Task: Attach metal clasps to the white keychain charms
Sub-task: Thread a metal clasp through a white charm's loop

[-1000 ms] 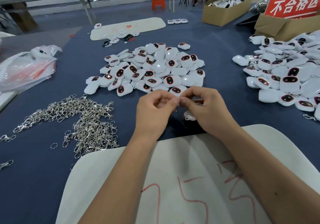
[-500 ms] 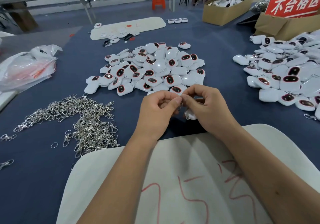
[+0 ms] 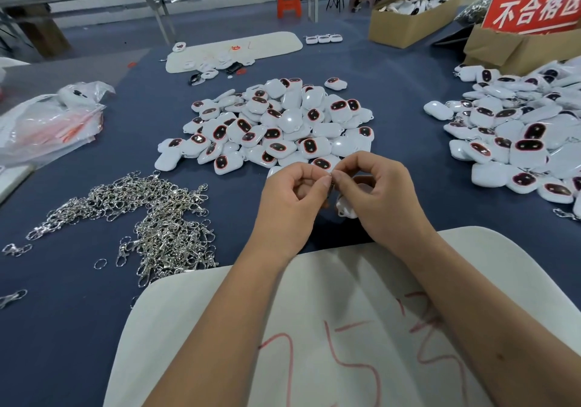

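We see a blue table (image 3: 78,328) with a white board (image 3: 314,328) at the near edge, marked with red strokes, under both forearms. At the right lies a large heap of white charms (image 3: 518,142), and in the middle a second pile of charms (image 3: 276,129). At the left lies a pile of metal clasps (image 3: 157,221), and a plastic bag (image 3: 47,126) further left. Our left hand (image 3: 287,208) and right hand (image 3: 386,199) meet above the table, fingers curled, thumb and forefinger tips pinching a small metal clasp (image 3: 330,176) between them. One white charm (image 3: 345,206) hangs under the right hand, partly hidden; we cannot tell how it is held.
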